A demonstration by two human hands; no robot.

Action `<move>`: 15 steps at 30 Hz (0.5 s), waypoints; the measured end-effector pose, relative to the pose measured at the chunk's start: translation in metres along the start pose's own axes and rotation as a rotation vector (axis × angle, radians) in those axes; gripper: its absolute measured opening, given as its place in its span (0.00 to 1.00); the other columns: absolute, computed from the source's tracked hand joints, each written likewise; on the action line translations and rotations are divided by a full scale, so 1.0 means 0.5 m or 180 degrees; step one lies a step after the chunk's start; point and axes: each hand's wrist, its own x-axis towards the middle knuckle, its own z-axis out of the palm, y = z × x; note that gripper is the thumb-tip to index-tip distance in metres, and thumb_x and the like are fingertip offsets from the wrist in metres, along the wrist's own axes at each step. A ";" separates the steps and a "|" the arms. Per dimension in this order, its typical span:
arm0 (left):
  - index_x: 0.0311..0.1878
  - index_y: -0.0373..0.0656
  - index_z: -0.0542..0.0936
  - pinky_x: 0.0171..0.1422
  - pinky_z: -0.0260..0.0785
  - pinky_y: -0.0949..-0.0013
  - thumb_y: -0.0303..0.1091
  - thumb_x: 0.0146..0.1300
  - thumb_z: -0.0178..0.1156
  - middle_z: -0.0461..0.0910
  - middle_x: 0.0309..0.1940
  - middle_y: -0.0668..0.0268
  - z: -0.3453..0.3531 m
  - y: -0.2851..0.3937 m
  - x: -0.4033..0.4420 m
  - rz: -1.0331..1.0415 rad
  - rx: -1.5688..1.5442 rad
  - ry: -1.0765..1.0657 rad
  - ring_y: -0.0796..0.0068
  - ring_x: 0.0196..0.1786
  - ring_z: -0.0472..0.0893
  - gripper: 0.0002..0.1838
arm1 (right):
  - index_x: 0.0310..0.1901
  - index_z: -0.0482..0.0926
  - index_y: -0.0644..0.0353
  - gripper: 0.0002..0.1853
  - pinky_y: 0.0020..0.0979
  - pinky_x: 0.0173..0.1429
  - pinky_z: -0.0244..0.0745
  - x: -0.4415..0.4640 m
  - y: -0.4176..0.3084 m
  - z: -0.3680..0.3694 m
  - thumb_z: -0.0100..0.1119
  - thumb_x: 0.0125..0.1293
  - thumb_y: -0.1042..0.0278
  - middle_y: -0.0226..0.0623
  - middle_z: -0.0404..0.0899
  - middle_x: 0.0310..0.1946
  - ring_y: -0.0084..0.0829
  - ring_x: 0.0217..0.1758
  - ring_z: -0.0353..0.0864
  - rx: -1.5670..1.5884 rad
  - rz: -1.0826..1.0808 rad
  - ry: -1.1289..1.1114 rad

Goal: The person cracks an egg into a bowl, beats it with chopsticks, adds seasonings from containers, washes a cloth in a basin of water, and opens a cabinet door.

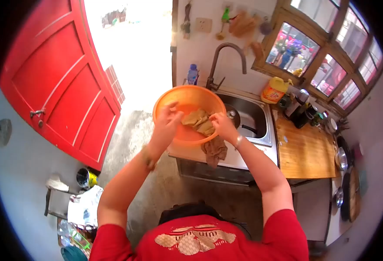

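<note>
An orange basin (165,102) stands on the counter at the left of the sink. Inside it lies a crumpled olive-brown cloth (199,122). My left hand (168,122) is over the basin's left side, fingers apart, with nothing in it and a gap between it and the cloth. At the right side of the basin, my right hand (223,125) pinches the edge of the olive-brown cloth. A darker brown cloth (214,151) hangs over the counter's front edge, just below the basin.
Behind the basin rise a tall faucet (216,61) and a blue bottle (192,75). The steel sink (254,117) holds a dark-handled pan. Further right are a yellow jug (275,90) and a wooden board (304,148) with bottles. A red door (65,74) stands open at left.
</note>
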 end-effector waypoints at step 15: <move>0.51 0.38 0.68 0.32 0.69 0.65 0.38 0.60 0.51 0.74 0.37 0.62 0.151 -0.458 0.184 -0.2786 -0.1371 -0.0070 0.68 0.31 0.74 0.19 | 0.52 0.68 0.54 0.18 0.41 0.56 0.65 0.151 0.233 0.266 0.49 0.57 0.72 0.51 0.58 0.58 0.50 0.57 0.64 -0.1125 0.0715 -0.2216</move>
